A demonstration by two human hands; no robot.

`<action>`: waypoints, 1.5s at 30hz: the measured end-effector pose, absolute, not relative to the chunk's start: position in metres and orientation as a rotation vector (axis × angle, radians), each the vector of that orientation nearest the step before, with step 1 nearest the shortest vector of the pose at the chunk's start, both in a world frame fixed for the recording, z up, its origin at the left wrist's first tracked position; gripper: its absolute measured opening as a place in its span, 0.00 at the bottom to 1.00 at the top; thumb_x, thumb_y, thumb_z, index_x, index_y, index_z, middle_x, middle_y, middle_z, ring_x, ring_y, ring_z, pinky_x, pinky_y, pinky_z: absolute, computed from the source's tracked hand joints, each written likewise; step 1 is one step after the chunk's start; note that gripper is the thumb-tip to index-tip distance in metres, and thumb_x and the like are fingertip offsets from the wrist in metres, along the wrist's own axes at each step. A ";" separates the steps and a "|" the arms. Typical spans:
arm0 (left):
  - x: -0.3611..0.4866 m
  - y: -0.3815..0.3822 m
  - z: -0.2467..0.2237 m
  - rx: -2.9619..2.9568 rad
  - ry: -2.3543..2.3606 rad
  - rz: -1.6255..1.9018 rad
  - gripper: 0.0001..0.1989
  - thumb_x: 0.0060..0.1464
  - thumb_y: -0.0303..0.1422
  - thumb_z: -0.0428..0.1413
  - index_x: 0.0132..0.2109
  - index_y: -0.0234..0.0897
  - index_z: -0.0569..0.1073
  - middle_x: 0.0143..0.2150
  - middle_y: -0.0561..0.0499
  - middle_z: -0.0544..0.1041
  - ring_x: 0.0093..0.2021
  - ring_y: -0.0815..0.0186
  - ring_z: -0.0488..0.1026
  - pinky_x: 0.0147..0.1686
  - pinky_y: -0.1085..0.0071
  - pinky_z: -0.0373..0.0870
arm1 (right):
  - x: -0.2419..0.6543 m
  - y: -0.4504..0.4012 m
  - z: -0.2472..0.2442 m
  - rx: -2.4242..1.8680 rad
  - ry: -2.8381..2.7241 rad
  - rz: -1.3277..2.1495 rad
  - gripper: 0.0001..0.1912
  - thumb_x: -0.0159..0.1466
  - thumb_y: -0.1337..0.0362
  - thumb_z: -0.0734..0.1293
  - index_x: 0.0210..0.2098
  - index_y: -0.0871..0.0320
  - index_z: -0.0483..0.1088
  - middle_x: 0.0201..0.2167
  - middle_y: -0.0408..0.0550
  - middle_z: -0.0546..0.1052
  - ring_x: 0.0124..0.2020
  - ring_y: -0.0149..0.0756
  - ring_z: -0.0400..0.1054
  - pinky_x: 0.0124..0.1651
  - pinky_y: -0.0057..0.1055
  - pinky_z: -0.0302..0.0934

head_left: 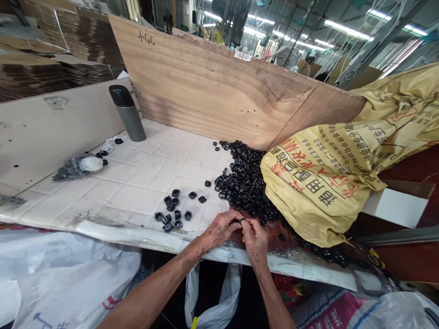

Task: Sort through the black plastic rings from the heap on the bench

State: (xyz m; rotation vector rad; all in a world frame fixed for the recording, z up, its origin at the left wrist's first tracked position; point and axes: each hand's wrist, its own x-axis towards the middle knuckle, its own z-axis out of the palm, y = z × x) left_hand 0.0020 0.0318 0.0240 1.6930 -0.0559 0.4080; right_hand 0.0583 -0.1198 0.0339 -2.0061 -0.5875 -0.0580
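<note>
My left hand [222, 227] and my right hand [255, 235] meet above the front edge of the table. Both are closed in a pinch on one small black plastic part [240, 221], mostly covered by the fingertips. Just beyond my hands spreads a large heap of black ring-shaped plastic parts [242, 180]. To the left of my left hand lies a small loose group of the same parts [170, 204], several of them with open centres and small lugs.
A yellow woven sack [315, 178] leans over the heap on the right, near a white box [399, 205]. A grey bottle with a black lid [128, 114] stands at the back left, behind a plastic bag [77, 168]. Wooden boards [206, 82] wall the table [137, 201].
</note>
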 end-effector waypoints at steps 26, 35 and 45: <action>0.004 0.032 0.030 1.451 0.095 0.290 0.08 0.53 0.33 0.63 0.40 0.36 0.79 0.42 0.49 0.79 0.42 0.63 0.74 0.46 0.69 0.70 | 0.062 -0.119 0.038 -1.907 -0.531 0.110 0.16 0.64 0.52 0.67 0.30 0.59 0.73 0.21 0.42 0.72 0.22 0.31 0.64 0.25 0.25 0.61; 0.004 0.030 0.028 1.431 0.106 0.290 0.09 0.55 0.32 0.61 0.44 0.36 0.77 0.42 0.49 0.79 0.42 0.63 0.75 0.44 0.69 0.72 | 0.059 -0.123 0.038 -1.847 -0.557 0.057 0.18 0.65 0.51 0.66 0.43 0.59 0.74 0.28 0.45 0.75 0.25 0.32 0.67 0.28 0.27 0.63; 0.003 0.030 0.025 1.490 0.084 0.273 0.09 0.58 0.31 0.58 0.46 0.37 0.77 0.42 0.49 0.80 0.41 0.63 0.76 0.42 0.69 0.72 | 0.058 -0.123 0.039 -1.853 -0.549 0.061 0.16 0.65 0.52 0.67 0.42 0.58 0.75 0.31 0.47 0.79 0.27 0.35 0.72 0.32 0.29 0.66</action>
